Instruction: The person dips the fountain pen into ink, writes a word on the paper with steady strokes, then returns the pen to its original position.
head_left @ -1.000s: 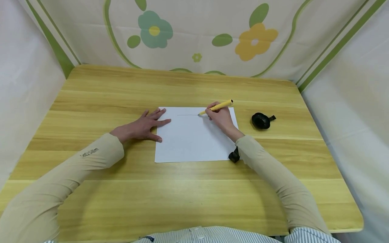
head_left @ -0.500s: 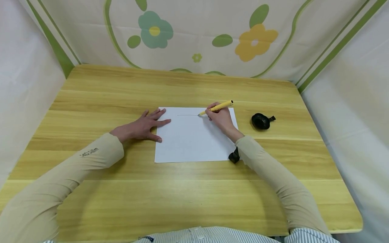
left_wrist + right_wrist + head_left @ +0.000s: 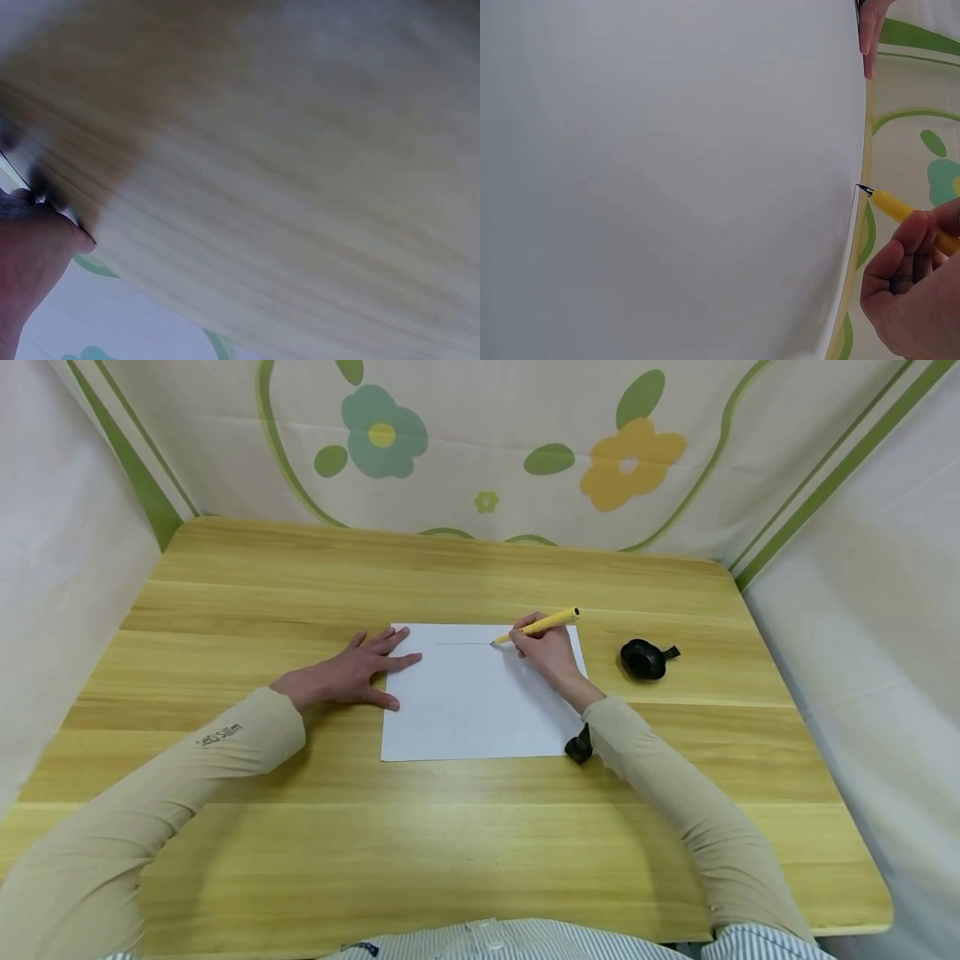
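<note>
A white sheet of paper (image 3: 472, 710) lies on the wooden table, with a thin dark horizontal line (image 3: 461, 644) near its far edge. My right hand (image 3: 551, 652) pinches a yellow pen (image 3: 547, 622), its tip at the line's right end. The right wrist view shows the pen (image 3: 892, 206) between thumb and fingers of the right hand (image 3: 915, 277), its dark point at the paper (image 3: 690, 165). My left hand (image 3: 352, 672) rests with fingers spread over the sheet's left edge. Only part of the left hand (image 3: 34, 255) appears in the left wrist view.
A round black object with a short tab (image 3: 645, 659) sits on the table (image 3: 480, 843) right of the paper. Another small black item (image 3: 579, 746) shows by the right sleeve cuff. A white curtain with printed flowers (image 3: 450, 485) stands behind the far table edge.
The pen tip and right hand have shifted very slightly to the right, and the line reaches a little farther. My left hand stays in place.
</note>
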`<action>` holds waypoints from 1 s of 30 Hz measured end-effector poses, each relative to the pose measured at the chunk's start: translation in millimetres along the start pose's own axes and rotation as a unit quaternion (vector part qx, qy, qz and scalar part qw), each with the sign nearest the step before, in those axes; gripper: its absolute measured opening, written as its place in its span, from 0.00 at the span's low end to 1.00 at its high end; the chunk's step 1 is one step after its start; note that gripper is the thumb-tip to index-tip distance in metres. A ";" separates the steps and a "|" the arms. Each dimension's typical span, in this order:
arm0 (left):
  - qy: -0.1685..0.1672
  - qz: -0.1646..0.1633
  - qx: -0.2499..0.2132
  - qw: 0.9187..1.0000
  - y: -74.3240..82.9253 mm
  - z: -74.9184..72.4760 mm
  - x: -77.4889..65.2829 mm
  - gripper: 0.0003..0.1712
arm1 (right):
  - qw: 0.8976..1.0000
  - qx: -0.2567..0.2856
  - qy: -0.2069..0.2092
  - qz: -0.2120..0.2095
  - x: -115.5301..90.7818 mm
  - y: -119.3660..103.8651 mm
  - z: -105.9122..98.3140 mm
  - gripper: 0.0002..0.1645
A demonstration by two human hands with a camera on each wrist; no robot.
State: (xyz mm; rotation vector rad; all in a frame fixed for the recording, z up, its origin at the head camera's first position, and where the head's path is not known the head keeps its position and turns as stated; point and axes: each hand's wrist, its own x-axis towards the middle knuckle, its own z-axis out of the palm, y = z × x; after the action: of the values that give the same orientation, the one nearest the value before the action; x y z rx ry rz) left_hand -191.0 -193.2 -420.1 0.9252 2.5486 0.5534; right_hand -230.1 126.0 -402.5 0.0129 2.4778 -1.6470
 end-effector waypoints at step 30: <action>-0.001 0.002 0.000 1.000 -1.3 -0.4 0.0 0.49 | 1.000 0.002 0.011 0.014 -2.6 4.2 -12.3 0.09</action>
State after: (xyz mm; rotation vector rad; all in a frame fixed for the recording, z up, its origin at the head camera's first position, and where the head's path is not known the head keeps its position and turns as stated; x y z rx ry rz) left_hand -191.9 -194.1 -420.4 0.9298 2.5467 0.5526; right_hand -228.7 139.1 -401.4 0.0650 2.4775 -1.6505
